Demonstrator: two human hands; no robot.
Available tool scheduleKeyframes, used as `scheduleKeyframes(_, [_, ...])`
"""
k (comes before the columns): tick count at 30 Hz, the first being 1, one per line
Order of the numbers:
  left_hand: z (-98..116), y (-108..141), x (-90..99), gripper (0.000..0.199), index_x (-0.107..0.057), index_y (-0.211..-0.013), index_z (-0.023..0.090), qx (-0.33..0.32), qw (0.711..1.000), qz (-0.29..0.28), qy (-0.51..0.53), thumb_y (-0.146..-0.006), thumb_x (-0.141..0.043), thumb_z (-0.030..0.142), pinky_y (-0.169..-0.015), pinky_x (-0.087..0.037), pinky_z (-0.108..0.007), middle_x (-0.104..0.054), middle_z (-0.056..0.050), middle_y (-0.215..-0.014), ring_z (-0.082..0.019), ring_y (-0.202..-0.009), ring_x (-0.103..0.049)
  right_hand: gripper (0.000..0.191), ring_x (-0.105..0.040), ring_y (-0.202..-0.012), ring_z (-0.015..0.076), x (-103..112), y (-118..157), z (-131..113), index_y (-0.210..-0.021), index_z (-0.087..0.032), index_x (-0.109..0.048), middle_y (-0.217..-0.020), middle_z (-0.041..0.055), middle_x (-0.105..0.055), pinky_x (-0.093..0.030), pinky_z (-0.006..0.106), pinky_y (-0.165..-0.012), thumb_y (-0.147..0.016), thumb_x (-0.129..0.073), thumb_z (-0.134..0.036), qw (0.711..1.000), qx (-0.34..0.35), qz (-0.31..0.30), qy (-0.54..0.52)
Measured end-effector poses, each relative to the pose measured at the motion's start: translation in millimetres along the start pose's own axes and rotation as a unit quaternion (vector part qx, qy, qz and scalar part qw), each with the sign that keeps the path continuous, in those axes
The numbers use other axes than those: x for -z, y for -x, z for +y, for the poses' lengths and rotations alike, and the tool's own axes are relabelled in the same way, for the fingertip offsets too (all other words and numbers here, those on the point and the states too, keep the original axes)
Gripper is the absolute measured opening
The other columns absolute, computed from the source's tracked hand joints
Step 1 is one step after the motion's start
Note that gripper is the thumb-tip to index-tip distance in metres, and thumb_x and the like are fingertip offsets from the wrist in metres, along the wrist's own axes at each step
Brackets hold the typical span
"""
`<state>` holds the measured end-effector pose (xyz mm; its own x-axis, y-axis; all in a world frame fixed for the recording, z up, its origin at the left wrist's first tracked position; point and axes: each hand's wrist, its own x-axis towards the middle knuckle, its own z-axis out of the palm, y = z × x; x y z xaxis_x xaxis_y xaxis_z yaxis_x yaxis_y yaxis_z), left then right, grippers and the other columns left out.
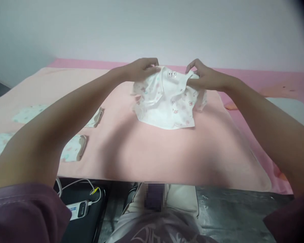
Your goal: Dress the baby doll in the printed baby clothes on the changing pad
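Note:
A small white baby shirt point(167, 104) with a scattered print hangs spread between my hands, just over the pink-covered table. Its neckline faces away from me, and a printed label shows inside the collar. My left hand point(145, 69) pinches the shirt's left shoulder, thumb and fingers closed on the cloth. At the other shoulder my right hand point(202, 76) grips the collar edge, some fingers hidden inside the fabric. Whether the shirt's lower hem touches the table, I cannot tell.
Several folded printed garments point(74, 148) lie on the left of the pink cloth point(162, 155), partly behind my left arm. A white power bank point(78, 210) with a cable rests on a black seat point(66, 233) below the table edge. A white wall point(167, 30) stands behind.

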<state>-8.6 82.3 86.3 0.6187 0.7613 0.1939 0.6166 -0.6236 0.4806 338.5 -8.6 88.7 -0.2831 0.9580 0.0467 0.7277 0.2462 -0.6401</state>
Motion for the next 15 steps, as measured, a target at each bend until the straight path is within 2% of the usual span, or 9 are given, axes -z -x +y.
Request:
scheduleKeyframes(2, [33.0, 15.4, 18.1, 0.037, -0.066, -0.107, 0.026, -0.045, 0.997, 0.064, -0.029, -0.119, -0.056, 0.059, -0.094, -0.053, -0.035, -0.067, 0.000, -0.095, -0.015, -0.084, -0.047, 0.069, -0.065, -0.103, 0.0223, 14.5, 23.1, -29.3, -0.153, -0.026, -0.061, -0.121, 0.0070, -0.075, -0.057, 0.040, -0.097, -0.098, -0.095, -0.048, 0.998, 0.031, 0.039, 0.038])
scheduleKeyframes(4, [65.4, 30.8, 37.3, 0.032, -0.066, -0.108, 0.024, -0.084, 0.990, 0.100, -0.058, -0.121, -0.053, 0.051, -0.098, -0.053, -0.036, -0.066, -0.001, -0.098, -0.014, -0.086, -0.050, 0.066, -0.064, -0.102, 0.0195, 28.2, 46.3, -57.0, -0.154, -0.022, -0.067, -0.123, 0.0065, -0.076, -0.054, 0.039, -0.098, -0.099, -0.094, -0.049, 0.990, 0.053, 0.081, 0.104])
scheduleKeyframes(7, [107.9, 54.5, 65.0, 0.020, -0.068, -0.122, 0.018, -0.124, 0.986, 0.068, -0.086, -0.115, -0.053, 0.028, -0.103, -0.053, -0.038, -0.066, -0.004, -0.112, -0.018, -0.107, -0.067, 0.054, -0.063, -0.096, 0.0157, 43.8, 79.7, -92.2, -0.143, -0.016, -0.077, -0.120, 0.0072, -0.078, -0.052, 0.038, -0.095, -0.106, -0.085, -0.055, 0.978, 0.047, 0.116, 0.166])
scheduleKeyframes(9, [131.6, 70.6, 80.1, 0.026, -0.068, -0.131, 0.014, -0.125, 0.985, 0.017, -0.119, -0.108, -0.057, 0.019, -0.106, -0.053, -0.038, -0.067, -0.004, -0.118, -0.024, -0.122, -0.073, 0.051, -0.063, -0.091, 0.0131, 50.3, 101.4, -111.0, -0.136, -0.014, -0.078, -0.115, 0.0067, -0.078, -0.051, 0.035, -0.090, -0.107, -0.083, -0.055, 0.979, 0.032, 0.111, 0.165])
scheduleKeyframes(10, [142.4, 78.7, 85.9, 0.027, -0.069, -0.132, 0.013, -0.124, 0.982, -0.001, -0.146, -0.107, -0.061, 0.019, -0.109, -0.053, -0.038, -0.067, -0.003, -0.118, -0.027, -0.126, -0.075, 0.049, -0.062, -0.089, 0.0119, 52.7, 112.3, -119.3, -0.134, -0.014, -0.077, -0.112, 0.0056, -0.077, -0.051, 0.034, -0.087, -0.107, -0.084, -0.053, 0.980, 0.027, 0.112, 0.162])
scheduleKeyframes(12, [163.2, 95.2, 94.3, 0.025, -0.071, -0.125, 0.011, -0.125, 0.972, -0.007, -0.201, -0.109, -0.069, 0.031, -0.115, -0.052, -0.042, -0.068, -0.002, -0.111, -0.030, -0.130, -0.076, 0.046, -0.061, -0.085, 0.0090, 57.0, 134.0, -134.6, -0.132, -0.014, -0.076, -0.106, 0.0025, -0.072, -0.049, 0.029, -0.081, -0.105, -0.086, -0.050, 0.978, 0.030, 0.126, 0.165])
scheduleKeyframes(15, [194.5, 119.8, 100.7, 0.037, -0.071, -0.112, 0.011, -0.143, 0.965, 0.033, -0.218, -0.113, -0.063, 0.047, -0.121, -0.050, -0.048, -0.067, -0.001, -0.106, -0.033, -0.135, -0.076, 0.047, -0.061, -0.082, 0.0063, 64.2, 165.9, -156.7, -0.136, -0.014, -0.073, -0.100, 0.0000, -0.068, -0.047, 0.021, -0.073, -0.106, -0.086, -0.047, 0.975, 0.054, 0.142, 0.165])
